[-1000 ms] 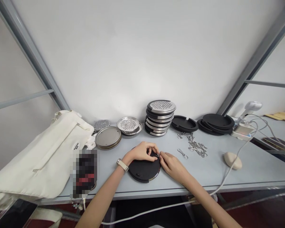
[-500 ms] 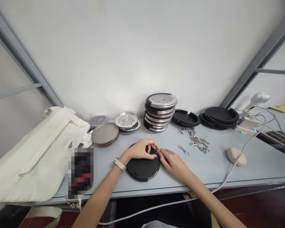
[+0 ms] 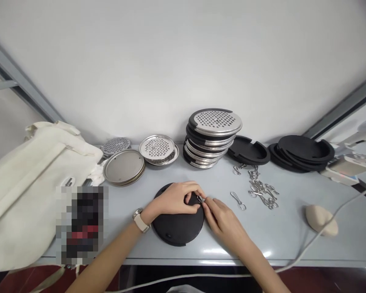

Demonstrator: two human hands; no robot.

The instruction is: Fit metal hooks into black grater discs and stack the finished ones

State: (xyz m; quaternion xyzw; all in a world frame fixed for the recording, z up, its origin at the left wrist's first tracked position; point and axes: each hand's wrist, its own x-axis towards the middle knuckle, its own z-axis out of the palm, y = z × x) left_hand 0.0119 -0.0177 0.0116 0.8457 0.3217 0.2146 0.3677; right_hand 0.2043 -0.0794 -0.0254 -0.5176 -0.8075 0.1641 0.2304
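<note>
A round black disc [image 3: 179,228] lies flat on the table near its front edge, with a small slot near its lower left rim. My left hand [image 3: 178,198] rests over its upper part, with thumb and forefinger pinched around a small metal wire clip [image 3: 199,199]. From the other side my right hand [image 3: 224,219] grips the same clip between thumb and fingers, at the disc's right rim. The fingertips hide most of the clip. A loose wire clip [image 3: 238,201] lies right of my hands, near a heap of several more clips [image 3: 264,192].
Along the wall are perforated metal discs [image 3: 157,147], plain metal discs [image 3: 124,167], a tall stack of rimmed discs [image 3: 210,142], and black trays [image 3: 248,151]. A cream bag [image 3: 39,183] leans at left. A beige rounded object [image 3: 320,219] and white cable [image 3: 308,246] lie at right.
The camera has moved closer and tilted down, so the things look larger and lower-left ones slide outward. Both hands stay at the clip on the disc's right rim, with only slight finger shifts.
</note>
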